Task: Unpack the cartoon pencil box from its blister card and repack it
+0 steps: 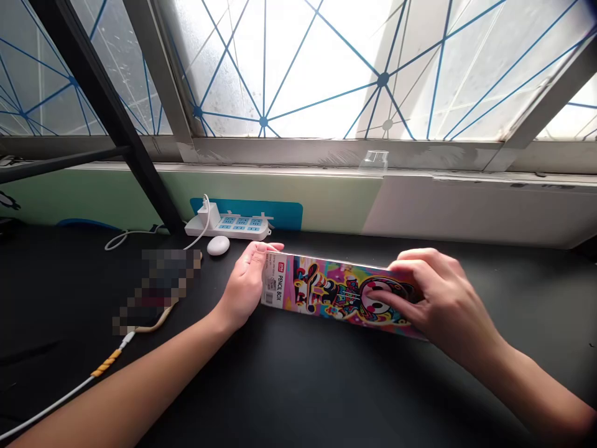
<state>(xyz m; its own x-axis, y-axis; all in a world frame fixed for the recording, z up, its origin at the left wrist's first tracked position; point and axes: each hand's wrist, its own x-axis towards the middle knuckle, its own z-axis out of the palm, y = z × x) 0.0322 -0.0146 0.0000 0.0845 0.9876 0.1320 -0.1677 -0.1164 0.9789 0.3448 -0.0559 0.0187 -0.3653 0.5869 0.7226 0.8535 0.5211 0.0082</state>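
A colourful pencil box (321,289) with a printed cartoon figure and a white label strip reading "PENCIL BOX" is held above the black desk, its label end to the left. My left hand (248,280) grips that left end, thumb along the near edge and fingers mostly hidden behind. Around the right end closes my right hand (433,286), its thumb pressed on the printed face and its fingers over the top edge. The box tilts slightly down to the right. Its underside and far face are hidden.
A white power strip (228,225) with a plugged-in charger stands against the wall, a small white round case (218,246) before it. To the left lies a pixelated phone (158,286) on a white cable (56,407). A black slanted post (112,112) rises at left, before the window.
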